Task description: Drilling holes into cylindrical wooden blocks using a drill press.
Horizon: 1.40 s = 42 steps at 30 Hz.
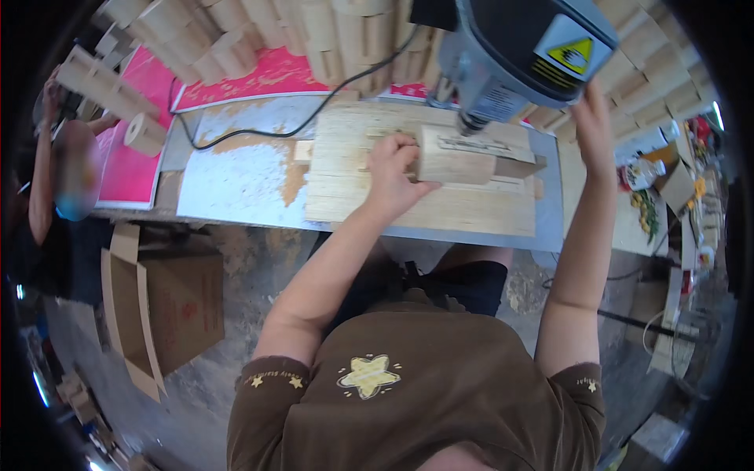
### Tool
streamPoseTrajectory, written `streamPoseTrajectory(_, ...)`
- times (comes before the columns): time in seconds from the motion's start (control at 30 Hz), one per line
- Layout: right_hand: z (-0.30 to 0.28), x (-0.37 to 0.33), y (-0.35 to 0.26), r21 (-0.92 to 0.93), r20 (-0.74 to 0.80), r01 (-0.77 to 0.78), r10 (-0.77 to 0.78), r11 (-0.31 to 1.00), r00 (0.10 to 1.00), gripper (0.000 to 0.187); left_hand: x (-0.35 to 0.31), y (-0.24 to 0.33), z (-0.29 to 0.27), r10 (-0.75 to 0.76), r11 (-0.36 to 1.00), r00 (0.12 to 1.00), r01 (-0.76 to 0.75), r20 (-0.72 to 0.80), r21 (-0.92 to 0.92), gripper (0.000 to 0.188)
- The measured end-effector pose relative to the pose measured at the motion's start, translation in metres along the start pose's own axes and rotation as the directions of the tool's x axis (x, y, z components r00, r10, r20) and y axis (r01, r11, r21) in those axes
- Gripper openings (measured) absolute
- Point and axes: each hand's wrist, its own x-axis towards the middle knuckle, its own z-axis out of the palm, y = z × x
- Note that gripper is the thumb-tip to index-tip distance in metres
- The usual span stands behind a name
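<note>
My left hand (pixel 394 177) grips the left end of a pale wooden cylinder (pixel 455 163), its thumb on the near side and its fingers curled at the end. The cylinder lies on its side on a flat wooden board (pixel 345 192), and a slotted strip runs along its top. Right above it hangs the dark chuck of a drill press (pixel 471 123); whether its tip touches the wood I cannot tell. My right hand (pixel 593 129) is raised at the right side of the drill press head (pixel 534 55). Its fingers look curled, but what they hold is hidden behind the machine.
Stacked wooden cylinders (pixel 322 39) line the back of the table on pink sheets (pixel 243 78). A black cable (pixel 314 114) crosses the sawdust-strewn surface. An open cardboard box (pixel 184 302) stands on the floor at left, near another person (pixel 47 188). Clutter fills the right side.
</note>
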Motion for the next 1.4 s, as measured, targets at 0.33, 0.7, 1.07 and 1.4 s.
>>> streamPoseTrajectory(0.33,-0.021,-0.138,0.022,-0.489,0.384,-0.099,0.315,0.867,0.868,0.026,-0.017,0.016,-0.123,-0.032,0.967,0.974,0.086,0.223,-0.241,0.048)
streamPoseTrajectory(0.7,-0.034,-0.181,0.026,-0.258,0.189,-0.409,0.460,0.876,0.867,0.021,0.051,-0.049,-0.409,-0.357,0.809,0.823,0.509,-0.443,0.294,0.050)
streamPoseTrajectory(1.07,-0.029,-0.192,0.007,-0.302,0.079,-0.509,0.553,0.806,0.829,0.019,0.151,-0.163,-0.502,-0.333,0.355,0.731,0.682,-0.595,0.639,0.044)
streamPoseTrajectory(1.4,-0.021,-0.195,0.003,-0.295,0.024,-0.536,0.567,0.791,0.823,0.022,0.179,-0.183,-0.491,-0.409,0.202,0.699,0.696,-0.586,0.689,0.044)
